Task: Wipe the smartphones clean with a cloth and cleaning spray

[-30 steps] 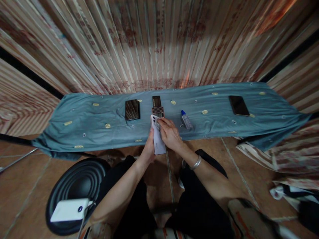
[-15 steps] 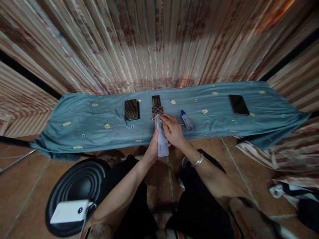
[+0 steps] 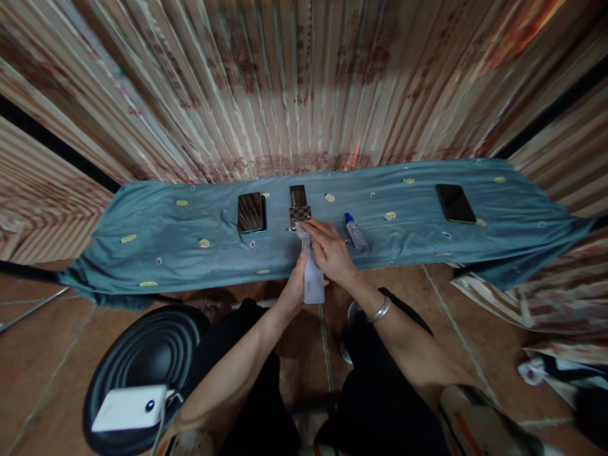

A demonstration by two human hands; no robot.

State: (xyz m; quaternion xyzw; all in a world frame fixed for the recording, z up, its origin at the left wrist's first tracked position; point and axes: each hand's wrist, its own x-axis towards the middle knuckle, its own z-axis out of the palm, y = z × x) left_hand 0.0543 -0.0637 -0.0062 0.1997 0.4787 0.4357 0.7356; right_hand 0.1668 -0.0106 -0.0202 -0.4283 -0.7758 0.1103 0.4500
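Pale phone (image 3: 314, 284): in the head view, held back up, its lower end out past the counter's near edge.
Left hand (image 3: 295, 282): fingers closed narrow around the phone, gripping it by the long sides.
Right hand (image 3: 332, 253): fingers close together at the phone's upper end, on a crumpled pale piece (image 3: 302, 233); whether they pinch or press it, I cannot tell.
Work so far: I'd judge the upper end is being handled and not finished; the hand and pale piece cover much of it, while the lower back shows bare.
Untouched: blue-capped bottle (image 3: 355, 232), cap on, lying near the right hand.
Counter (image 3: 156, 250): near edge just under the wrists; far edge by the curtain (image 3: 285, 95).
Checkered item (image 3: 299, 214): just beyond the phone's upper end, so forward room looks tight.
Left side: dark slab (image 3: 251, 212), apart from the hands, with patterned cloth stretching to the left edge.
Right side: more cloth between bottle and black phone (image 3: 456, 203), which lies toward the far right corner.
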